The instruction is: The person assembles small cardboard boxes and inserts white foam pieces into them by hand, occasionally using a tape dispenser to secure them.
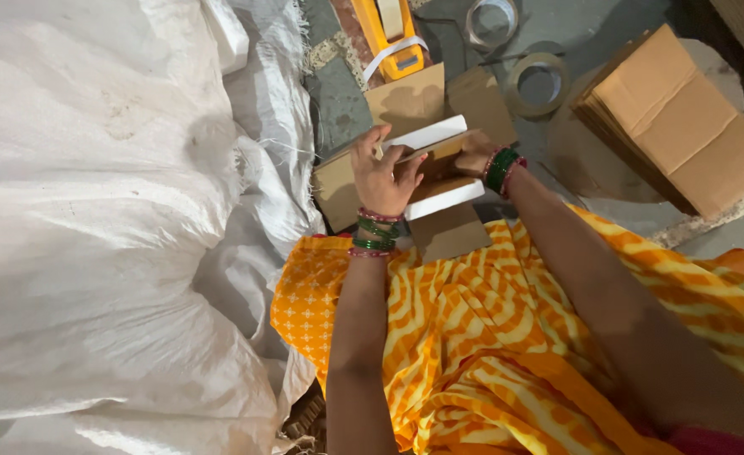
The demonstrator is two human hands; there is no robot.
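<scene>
A small brown cardboard box (418, 105) with open flaps sits in front of my lap. White flat pieces (429, 135) stick out of it. My left hand (382, 177) grips the near left edge of the box and the white piece. On the right side, my right hand (475, 154) reaches into the box with its fingers partly hidden. Both wrists wear green and red bangles.
A large white woven sack (102, 211) fills the left side. A stack of flat brown cartons (683, 118) lies at the right. Two tape rolls (538, 84) and a yellow tape dispenser (389, 38) lie on the floor beyond the box. Orange patterned cloth (490, 337) covers my lap.
</scene>
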